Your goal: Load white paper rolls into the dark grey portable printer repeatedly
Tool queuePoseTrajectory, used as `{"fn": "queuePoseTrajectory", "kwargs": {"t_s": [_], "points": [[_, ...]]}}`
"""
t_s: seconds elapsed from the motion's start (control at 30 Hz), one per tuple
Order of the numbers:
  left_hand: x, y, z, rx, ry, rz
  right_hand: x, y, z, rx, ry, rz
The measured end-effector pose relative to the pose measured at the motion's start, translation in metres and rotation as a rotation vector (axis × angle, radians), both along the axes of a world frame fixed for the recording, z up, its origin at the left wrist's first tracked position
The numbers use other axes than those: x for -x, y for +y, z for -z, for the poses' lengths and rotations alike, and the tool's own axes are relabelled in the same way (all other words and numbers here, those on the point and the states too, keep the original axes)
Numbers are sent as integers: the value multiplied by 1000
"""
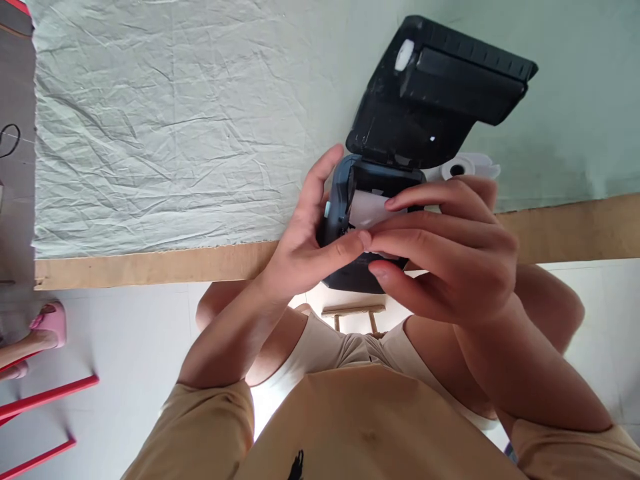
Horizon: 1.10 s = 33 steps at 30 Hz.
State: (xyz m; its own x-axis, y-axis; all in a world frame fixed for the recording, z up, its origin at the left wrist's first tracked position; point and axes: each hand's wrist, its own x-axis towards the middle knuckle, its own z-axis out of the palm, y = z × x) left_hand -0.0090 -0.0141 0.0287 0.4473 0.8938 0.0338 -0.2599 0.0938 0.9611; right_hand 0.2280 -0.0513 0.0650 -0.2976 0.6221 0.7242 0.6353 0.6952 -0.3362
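A small black label printer (344, 274) lies at the table's front edge, its lid (445, 93) swung up and back. In its compartment sits a white paper roll (369, 208). My left hand (313, 237) wraps the printer's left side, with the thumb reaching across to the front of the paper. From the right, my right hand (450, 247) is closed over the compartment, its fingertips on the paper and close to my left thumb. The fingers partly hide the roll and its loose end. Behind my right hand, another white paper roll (465, 165) rests on the cloth.
A wrinkled pale green cloth (175, 120) covers the table, whose bare wooden edge (150, 265) runs along the front. Below are my knees and a wooden stool (354, 311). At the left are red metal bars (50, 397) and another person's foot in a pink sandal (53, 325).
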Motion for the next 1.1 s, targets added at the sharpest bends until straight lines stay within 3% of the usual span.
{"fn": "queuePoseTrajectory", "kwargs": {"t_s": [0.13,0.27,0.43,0.67,0.9,1.0,1.1], "points": [[-6,-3,-7,-20,18,-36,-4,4,-2,-123,115,133],[-12,-6,-9,-55,-2,-81,-12,9,0,-18,90,265],[-14,-9,-13,26,22,-95,-11,16,18,-90,186,180],[-3,0,-2,-30,32,-28,-25,3,9,217,-14,137],[1,12,12,-70,63,11,-6,-3,16,156,36,235],[1,8,9,-40,59,20,-9,3,18,73,63,258],[-1,-1,1,13,23,-10,-16,12,19,36,160,172]]}}
